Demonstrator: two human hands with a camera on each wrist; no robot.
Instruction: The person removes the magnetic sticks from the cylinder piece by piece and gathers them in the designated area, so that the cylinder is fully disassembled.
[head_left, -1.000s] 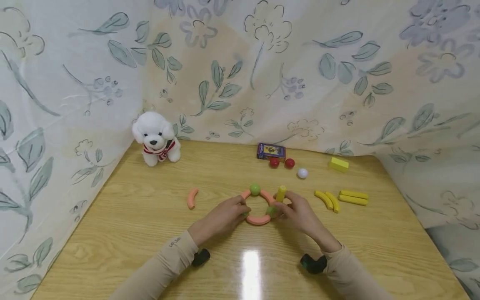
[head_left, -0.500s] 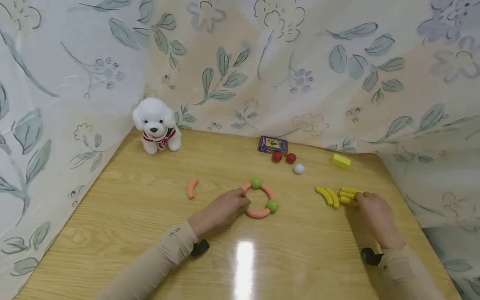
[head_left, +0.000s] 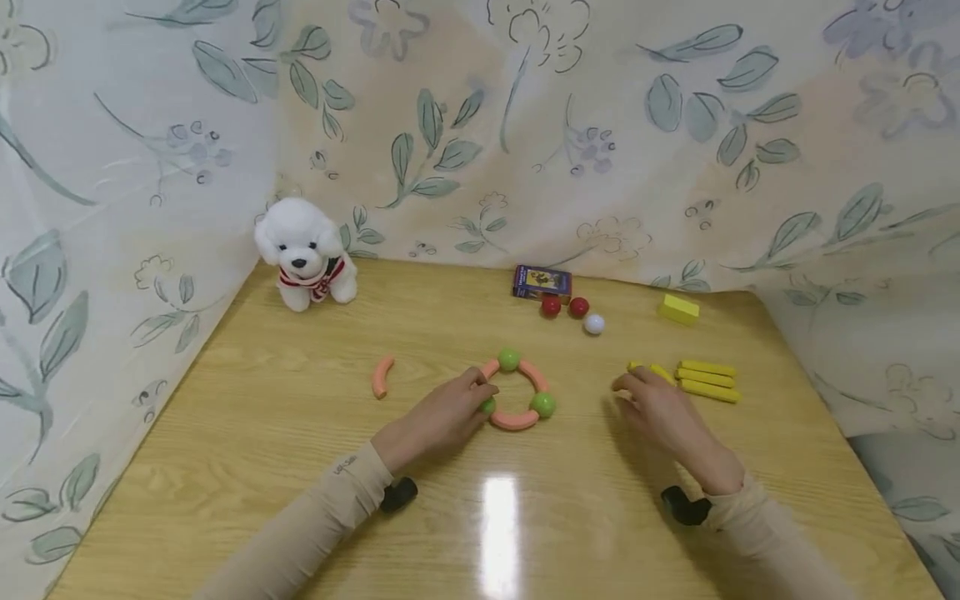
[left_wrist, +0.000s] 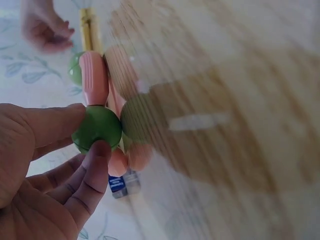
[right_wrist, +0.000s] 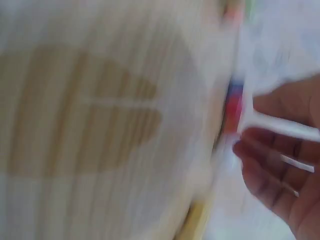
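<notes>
One wrist view shows left hand (left_wrist: 42,187) pinching green ball (left_wrist: 101,126), unclear overhead.

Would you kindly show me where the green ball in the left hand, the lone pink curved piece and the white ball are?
Green ball (left_wrist: 100,125): left wrist view, middle of its uncovered surface.
Pink curved piece (head_left: 380,377): head view, midway along its bend.
White ball (head_left: 594,324): head view, centre of its visible side.
</notes>
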